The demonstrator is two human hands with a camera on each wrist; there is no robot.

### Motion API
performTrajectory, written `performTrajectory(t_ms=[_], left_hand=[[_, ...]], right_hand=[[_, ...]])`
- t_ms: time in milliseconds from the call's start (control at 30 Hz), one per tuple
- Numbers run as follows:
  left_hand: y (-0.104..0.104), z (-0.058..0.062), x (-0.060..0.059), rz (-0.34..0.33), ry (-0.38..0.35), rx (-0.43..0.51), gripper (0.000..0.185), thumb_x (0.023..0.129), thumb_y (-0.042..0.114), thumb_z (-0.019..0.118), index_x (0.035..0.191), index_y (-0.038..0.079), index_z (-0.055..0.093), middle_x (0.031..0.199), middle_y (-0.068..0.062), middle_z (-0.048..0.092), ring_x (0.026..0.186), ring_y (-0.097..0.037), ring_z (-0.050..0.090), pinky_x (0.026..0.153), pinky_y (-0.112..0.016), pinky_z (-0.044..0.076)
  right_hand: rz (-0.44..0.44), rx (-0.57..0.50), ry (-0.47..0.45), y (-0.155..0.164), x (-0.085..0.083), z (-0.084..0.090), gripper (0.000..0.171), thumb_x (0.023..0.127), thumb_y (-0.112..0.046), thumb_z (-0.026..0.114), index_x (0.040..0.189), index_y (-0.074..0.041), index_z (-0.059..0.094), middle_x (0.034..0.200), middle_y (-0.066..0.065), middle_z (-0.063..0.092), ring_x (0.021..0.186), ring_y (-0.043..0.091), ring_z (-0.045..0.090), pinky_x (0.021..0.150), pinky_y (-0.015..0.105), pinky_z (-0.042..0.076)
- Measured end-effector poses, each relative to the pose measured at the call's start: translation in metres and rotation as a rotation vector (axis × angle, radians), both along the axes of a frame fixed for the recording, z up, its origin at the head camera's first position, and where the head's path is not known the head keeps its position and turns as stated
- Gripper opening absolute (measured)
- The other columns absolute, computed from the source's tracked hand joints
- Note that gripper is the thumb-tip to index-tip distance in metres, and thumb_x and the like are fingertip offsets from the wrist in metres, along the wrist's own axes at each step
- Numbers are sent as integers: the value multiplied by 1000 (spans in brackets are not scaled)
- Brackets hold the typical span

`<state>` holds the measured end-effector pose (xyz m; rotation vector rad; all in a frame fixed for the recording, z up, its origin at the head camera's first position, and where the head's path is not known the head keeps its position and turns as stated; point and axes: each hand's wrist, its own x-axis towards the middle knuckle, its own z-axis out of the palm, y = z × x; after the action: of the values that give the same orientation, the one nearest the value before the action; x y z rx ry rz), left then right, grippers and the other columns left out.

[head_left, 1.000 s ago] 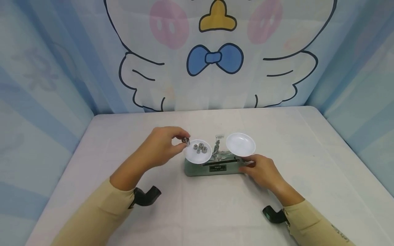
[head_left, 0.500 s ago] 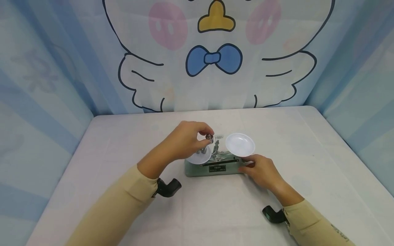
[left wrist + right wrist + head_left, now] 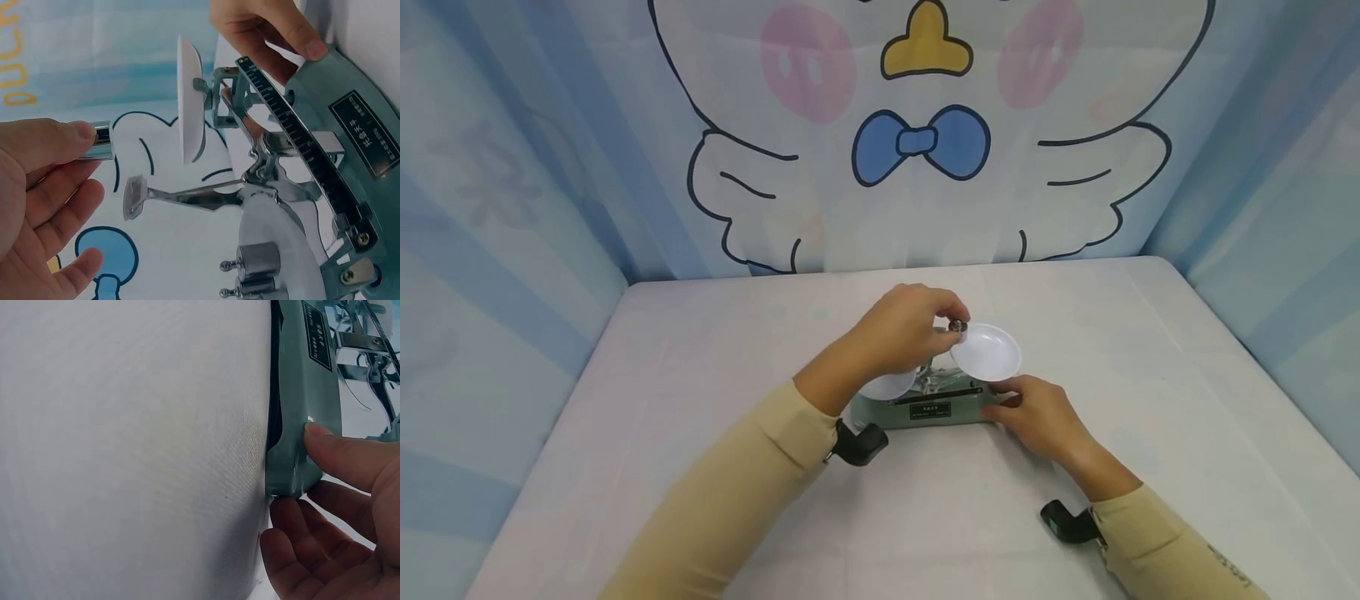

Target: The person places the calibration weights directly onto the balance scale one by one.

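A green balance scale [image 3: 925, 410] stands mid-table with two white pans. My left hand [image 3: 946, 319] pinches a small metal weight [image 3: 957, 326] between thumb and fingers, just above the left rim of the right pan [image 3: 988, 354], which holds nothing. That hand hides most of the left pan [image 3: 887, 386]. The left wrist view shows the pinched weight [image 3: 100, 140] and several weights [image 3: 259, 259] standing on the left pan [image 3: 275, 237]. My right hand [image 3: 1011, 404] grips the right end of the scale's base [image 3: 306, 394], with its thumb [image 3: 350, 456] on top.
The white table [image 3: 700, 350] is walled by a cartoon-duck backdrop [image 3: 925, 142] behind and blue curtains at both sides. A black camera mount is strapped to each wrist [image 3: 857, 442] [image 3: 1063, 523].
My left hand has carried the weight rightwards, from beside the left pan, past the centre post, to the right pan's rim. The right hand has stayed on the base.
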<state>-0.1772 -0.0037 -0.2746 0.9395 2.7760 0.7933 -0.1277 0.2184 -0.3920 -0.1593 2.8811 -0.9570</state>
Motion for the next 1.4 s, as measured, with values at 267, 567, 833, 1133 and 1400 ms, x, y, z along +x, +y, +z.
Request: performTrajectory(t_ms=[267,567,833,1133,1400], left_hand=[[21,2,-2,-19,55,-45,25,95,25,71,119,17,72,115,4,71,101,-13,60,88,-26,48],[38,-4,-5,-26,100,-105,23,96,25,68,119,20,73,113,9,72,106,-10,61,93,-32,42],[46,-7,-6,-9,109,-134,23,96,27,69,119,22,73,113,10,72,108,-12,61,95,-38,40],[49,-12,-8,-14,130,-175,22,96,27,68,117,21,74,110,10,72,104,-11,62,89,-35,39],[50,-12,-10,-7,106,-200,22,96,28,69,116,22,73,109,11,72,102,-10,62,88,-35,39]], right_hand=[[3,-6,0,1,-1,2,44,88,-20,76,123,5,66,116,20,69,99,35,68,83,51,54],[12,-10,13,3,-1,1,42,89,-19,76,123,5,66,114,19,70,100,34,68,82,50,54],[15,2,20,3,1,2,42,88,-19,76,122,4,67,114,19,70,100,35,68,83,51,54],[18,-6,14,4,1,1,42,88,-18,76,123,4,66,117,19,69,101,34,68,83,50,54],[26,-17,18,4,0,0,43,88,-18,76,123,5,66,116,19,69,101,34,68,83,50,54]])
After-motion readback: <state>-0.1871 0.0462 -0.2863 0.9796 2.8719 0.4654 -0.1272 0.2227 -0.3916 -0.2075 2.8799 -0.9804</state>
